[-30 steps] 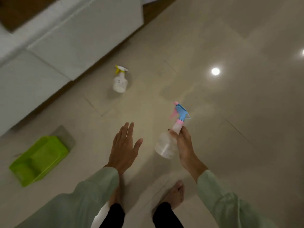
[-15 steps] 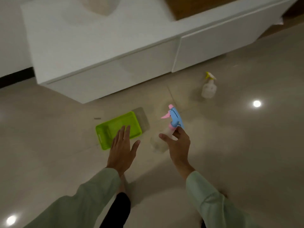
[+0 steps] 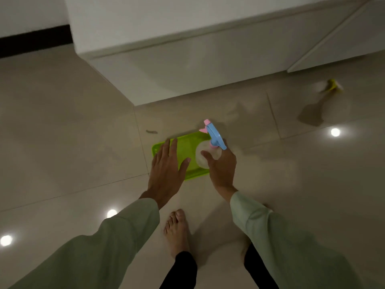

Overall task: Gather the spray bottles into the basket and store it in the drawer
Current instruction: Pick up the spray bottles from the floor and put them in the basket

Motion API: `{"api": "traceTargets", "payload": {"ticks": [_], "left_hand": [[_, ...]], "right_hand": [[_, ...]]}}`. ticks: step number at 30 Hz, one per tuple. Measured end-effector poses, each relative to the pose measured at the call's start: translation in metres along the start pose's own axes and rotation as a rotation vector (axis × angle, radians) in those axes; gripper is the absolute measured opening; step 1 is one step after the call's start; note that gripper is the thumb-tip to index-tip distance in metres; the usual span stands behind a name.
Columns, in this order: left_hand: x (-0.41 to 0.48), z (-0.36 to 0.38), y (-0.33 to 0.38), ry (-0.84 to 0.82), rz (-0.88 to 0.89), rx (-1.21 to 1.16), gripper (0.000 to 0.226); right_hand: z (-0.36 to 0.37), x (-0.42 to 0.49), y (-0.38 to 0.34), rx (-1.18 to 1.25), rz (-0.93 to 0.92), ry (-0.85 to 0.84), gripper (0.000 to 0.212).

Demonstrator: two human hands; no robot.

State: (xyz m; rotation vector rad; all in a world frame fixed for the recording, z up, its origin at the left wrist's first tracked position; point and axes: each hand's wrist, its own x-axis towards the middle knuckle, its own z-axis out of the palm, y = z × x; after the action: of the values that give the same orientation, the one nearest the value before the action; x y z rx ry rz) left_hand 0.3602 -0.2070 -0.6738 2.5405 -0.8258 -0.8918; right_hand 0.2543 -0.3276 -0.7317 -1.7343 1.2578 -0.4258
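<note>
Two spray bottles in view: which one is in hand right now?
The spray bottle with the blue and pink head, held in the right hand over the green basket. The yellow-headed bottle stands untouched on the floor by the cabinet.

A clear spray bottle with a blue head and pink trigger was held upright over the right part of a shallow lime-green basket, which lay flat on the floor before a white drawer front, shut. A second spray bottle, yellow-headed and blurred, stood on the floor well apart to the right.
</note>
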Motion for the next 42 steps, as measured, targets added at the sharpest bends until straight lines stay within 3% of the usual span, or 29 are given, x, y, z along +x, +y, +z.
{"api": "traceTargets", "payload": {"ticks": [11, 16, 24, 29, 42], "left_hand": [[0.059, 0.055, -0.043, 0.008, -0.004, 0.034, 0.071], [0.064, 0.056, -0.043, 0.014, -0.014, 0.030, 0.067], [0.045, 0.025, -0.020, 0.024, -0.017, 0.060, 0.062], [0.028, 0.003, 0.028, 0.054, 0.022, 0.066, 0.061], [0.003, 0.020, 0.309, -0.036, 0.196, 0.073, 0.062]], "right_hand": [[0.071, 0.037, 0.063, -0.067, -0.065, 0.059, 0.049], [0.073, 0.032, 0.073, -0.082, -0.043, 0.011, 0.038], [0.032, 0.020, 0.060, -0.097, 0.030, -0.278, 0.095], [-0.026, 0.010, 0.043, -0.062, 0.032, -0.373, 0.099], [-0.306, 0.075, 0.008, -0.008, 0.148, -0.079, 0.077]]}}
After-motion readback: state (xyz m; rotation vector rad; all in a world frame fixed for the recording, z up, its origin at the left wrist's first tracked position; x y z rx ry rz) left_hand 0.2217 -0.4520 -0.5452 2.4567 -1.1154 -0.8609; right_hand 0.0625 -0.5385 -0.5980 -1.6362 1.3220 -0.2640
